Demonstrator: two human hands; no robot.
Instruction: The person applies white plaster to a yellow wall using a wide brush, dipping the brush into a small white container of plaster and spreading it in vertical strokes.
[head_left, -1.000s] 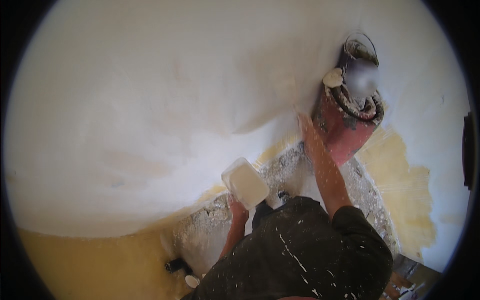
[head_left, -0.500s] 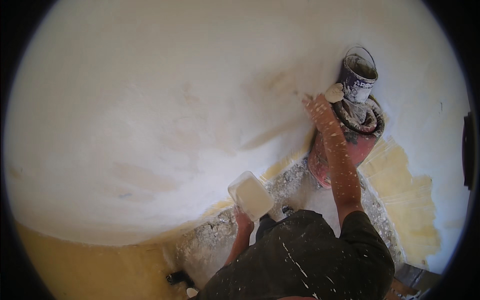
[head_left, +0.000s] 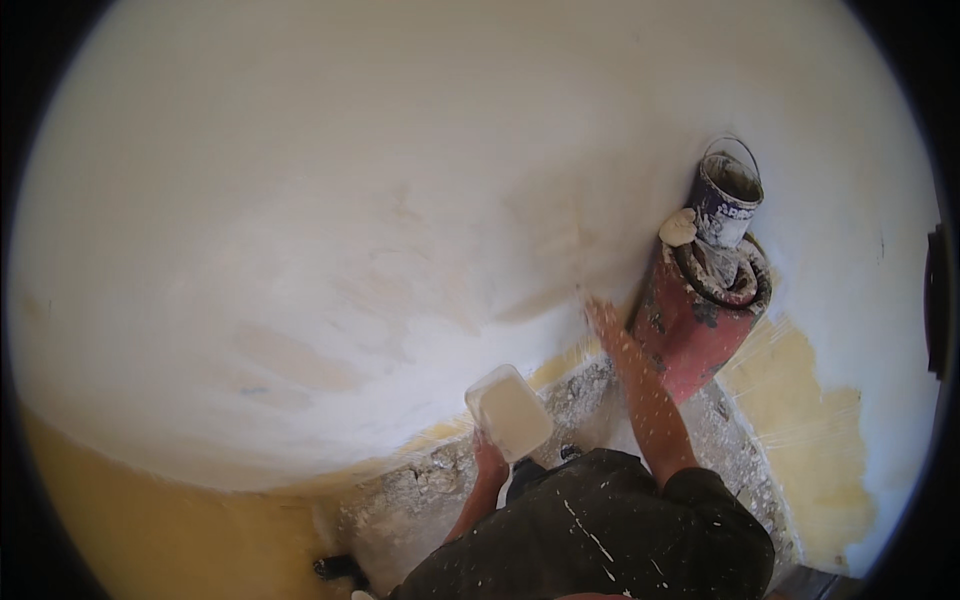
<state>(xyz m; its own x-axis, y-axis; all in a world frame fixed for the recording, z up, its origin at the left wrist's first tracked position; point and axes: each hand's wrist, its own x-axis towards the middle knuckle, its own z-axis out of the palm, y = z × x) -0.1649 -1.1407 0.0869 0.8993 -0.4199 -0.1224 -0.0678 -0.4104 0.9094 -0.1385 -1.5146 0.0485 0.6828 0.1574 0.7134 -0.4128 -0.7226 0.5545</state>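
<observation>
My left hand [head_left: 490, 458] grips a squarish translucent plastic container [head_left: 515, 412] by its near left side. Off-white material shows inside it. My right hand [head_left: 602, 322], its arm flecked with white, is up close to the white-coated wall [head_left: 400, 260], left of a red drum [head_left: 690, 340]. Its fingers are blurred, and I cannot make out whether anything is in them. On top of the drum stands a smeared dark paint bucket [head_left: 727, 200] with a wire handle. A pale lump [head_left: 678, 228] lies beside the bucket's base.
Below the white coat, the wall keeps a yellow band [head_left: 200, 530] at lower left. Another yellow patch [head_left: 800, 430] shows on the right-hand wall. White-splattered rough floor [head_left: 425, 485] runs along the wall's foot, and the drum fills the corner.
My right hand has moved down and left, away from the pale lump and the drum's top. The container stays in my left hand, and the view has shifted slightly.
</observation>
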